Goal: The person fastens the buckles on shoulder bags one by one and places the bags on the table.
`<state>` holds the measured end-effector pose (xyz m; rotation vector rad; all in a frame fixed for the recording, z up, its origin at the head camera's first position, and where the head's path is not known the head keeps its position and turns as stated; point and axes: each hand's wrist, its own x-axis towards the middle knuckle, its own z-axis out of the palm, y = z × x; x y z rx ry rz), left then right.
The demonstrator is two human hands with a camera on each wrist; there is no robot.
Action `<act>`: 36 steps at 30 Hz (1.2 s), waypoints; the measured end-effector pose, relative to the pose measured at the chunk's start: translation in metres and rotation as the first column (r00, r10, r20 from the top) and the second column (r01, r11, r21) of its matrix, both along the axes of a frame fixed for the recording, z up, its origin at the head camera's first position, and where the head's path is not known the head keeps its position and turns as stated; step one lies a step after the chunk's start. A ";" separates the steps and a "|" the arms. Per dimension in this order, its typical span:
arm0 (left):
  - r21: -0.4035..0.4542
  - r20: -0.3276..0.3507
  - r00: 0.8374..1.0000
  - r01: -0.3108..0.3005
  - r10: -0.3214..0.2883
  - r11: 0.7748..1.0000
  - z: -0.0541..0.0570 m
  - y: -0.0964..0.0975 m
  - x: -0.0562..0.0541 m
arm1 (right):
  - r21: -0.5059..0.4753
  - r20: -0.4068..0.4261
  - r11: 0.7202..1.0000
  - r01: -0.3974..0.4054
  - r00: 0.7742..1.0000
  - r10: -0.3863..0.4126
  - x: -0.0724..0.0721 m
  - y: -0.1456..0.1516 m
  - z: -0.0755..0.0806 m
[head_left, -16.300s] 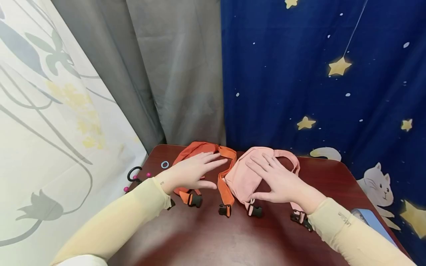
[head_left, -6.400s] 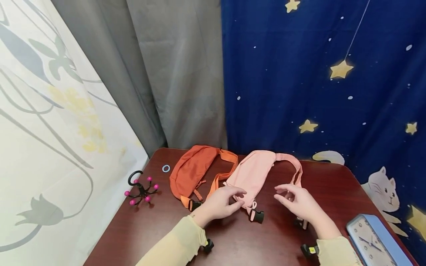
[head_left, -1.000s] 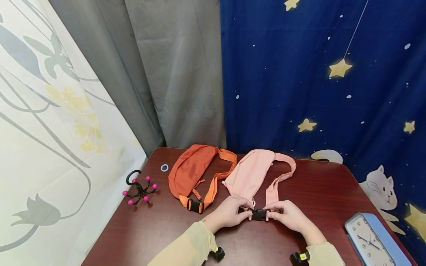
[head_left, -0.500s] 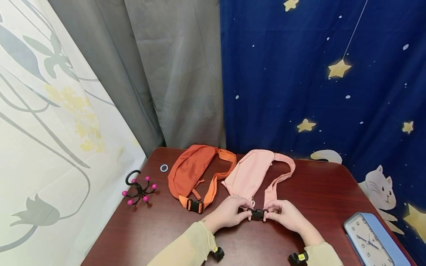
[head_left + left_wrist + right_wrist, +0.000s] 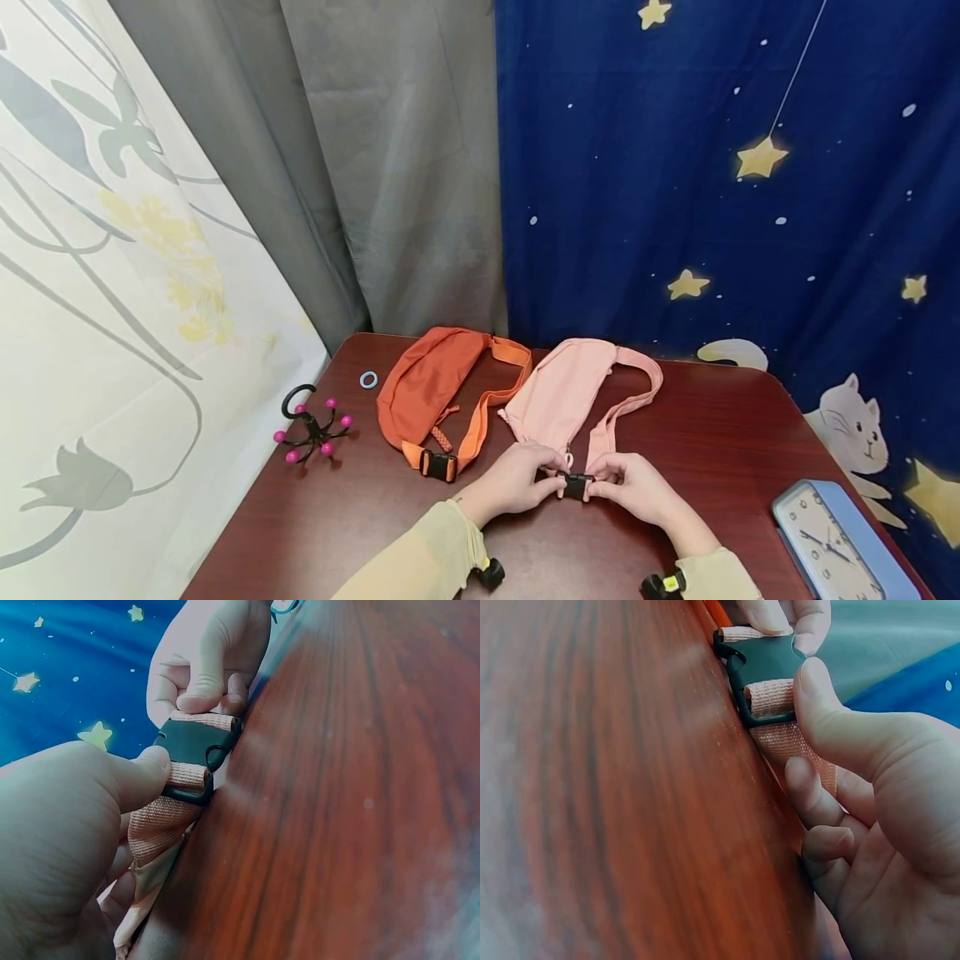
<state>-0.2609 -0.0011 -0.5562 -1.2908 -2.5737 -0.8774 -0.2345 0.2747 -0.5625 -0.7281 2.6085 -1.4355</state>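
Note:
A pink waist bag (image 5: 566,392) lies on the table, its strap (image 5: 637,387) looping round to a black side-release buckle (image 5: 574,486) at the front. My left hand (image 5: 513,479) pinches the buckle's left end between thumb and fingers. At the other end, my right hand (image 5: 633,492) pinches the strap side, the thumb (image 5: 817,686) lying along the buckle's edge in the right wrist view. Both wrist views show the buckle halves (image 5: 191,741) pushed together, with pink webbing at each end. To the left lies an orange waist bag (image 5: 431,383), its own buckle (image 5: 438,466) fastened.
A black hook rack with pink balls (image 5: 315,429) stands at the table's left edge, with a small blue ring (image 5: 368,380) behind it. A blue clock (image 5: 840,542) lies at the right. Curtains (image 5: 420,167) hang right behind the table (image 5: 720,433).
The orange bag's buckle, apart at first, is now fastened. The hands came down from above the bags to the pink bag's buckle, whose halves came together; the right hand moved slightly left.

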 end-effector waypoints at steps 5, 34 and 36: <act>0.001 -0.001 1.000 -0.007 0.007 1.000 0.000 0.001 0.000 | -0.007 0.011 1.000 0.021 1.000 -0.021 0.000 -0.002 -0.001; -0.050 -0.015 1.000 -0.001 0.000 0.999 0.003 0.002 -0.001 | 0.127 0.002 0.992 -0.012 1.000 0.012 -0.001 -0.003 0.015; -0.061 -0.018 1.000 0.005 -0.006 0.998 0.006 0.002 -0.001 | 0.173 -0.006 0.985 -0.012 1.000 0.014 0.000 -0.002 0.019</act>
